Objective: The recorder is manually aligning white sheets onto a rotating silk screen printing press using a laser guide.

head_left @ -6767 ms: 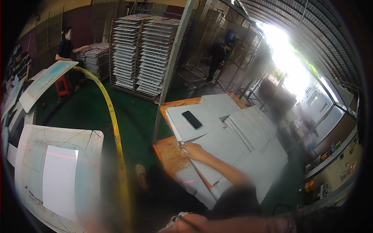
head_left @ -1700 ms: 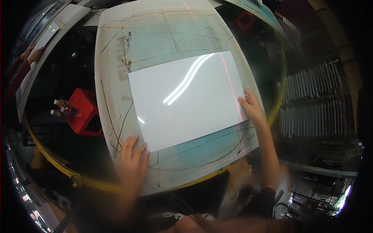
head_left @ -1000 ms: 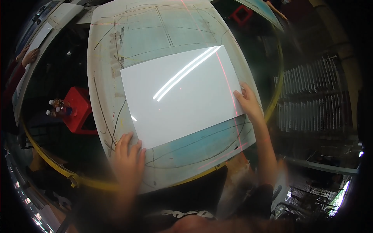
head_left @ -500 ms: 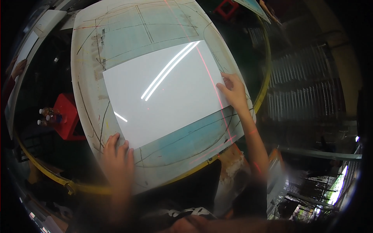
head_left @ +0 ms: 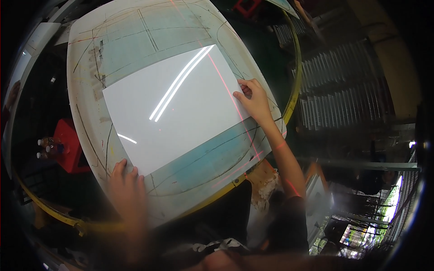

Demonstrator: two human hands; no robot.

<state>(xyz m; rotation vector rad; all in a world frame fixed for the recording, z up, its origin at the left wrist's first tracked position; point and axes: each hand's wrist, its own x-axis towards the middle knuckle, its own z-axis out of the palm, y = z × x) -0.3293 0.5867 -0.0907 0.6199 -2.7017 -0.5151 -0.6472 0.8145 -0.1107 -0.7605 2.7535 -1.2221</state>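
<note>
A glossy white rectangular sheet (head_left: 181, 131) lies slantwise on a large pale board (head_left: 86, 122) with a bluish middle and dark hand-drawn lines. Two bright streaks of light reflect off the sheet. A red light line runs across it near its right side. My right hand (head_left: 254, 98) grips the sheet's right edge, thumb on the near side and fingers curled at the rim. My left hand (head_left: 128, 187) rests by the sheet's lower left corner, its fingers apart and lying on the board; the fingertips are close to the corner or touching it.
A yellow curved rail (head_left: 296, 86) rings the board. At the left stands a red stool (head_left: 68, 147) with several bottles (head_left: 45, 147) on it. Racks of stacked thin sheets (head_left: 334, 106) stand at the right. Part of another person's hand (head_left: 13, 92) shows at the far left.
The whole scene sits further left in the picture, board and sheet together. Both hands keep nearly the same places at the sheet.
</note>
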